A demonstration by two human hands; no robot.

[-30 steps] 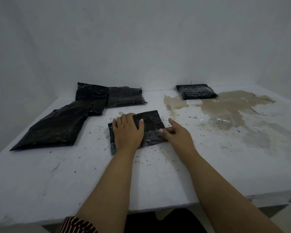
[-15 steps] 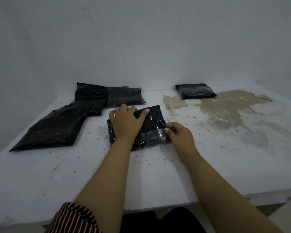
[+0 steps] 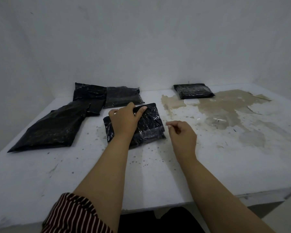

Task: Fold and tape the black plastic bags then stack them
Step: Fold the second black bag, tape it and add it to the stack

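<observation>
A folded black plastic bag (image 3: 149, 125) lies at the middle of the white table (image 3: 74, 174), with a strip of clear tape across its near right part. My left hand (image 3: 124, 120) grips the bag from above, fingers curled over its far edge. Just right of the bag hovers my right hand (image 3: 181, 133), apart from it, fingers loosely curled and holding nothing. A folded, taped black bag (image 3: 193, 91) rests at the far right by the wall. Unfolded black bags lie at the left: a long one (image 3: 49, 128) and two at the back (image 3: 89, 96) (image 3: 123, 97).
A large brown stain with peeled paint (image 3: 225, 108) covers the table's right half. White walls close the back and left sides. The table's front edge runs just below my forearms.
My right hand has let go of the tape end and pulled back to the right. My left hand has shifted up the bag and now grips its far edge, raising that side slightly.
</observation>
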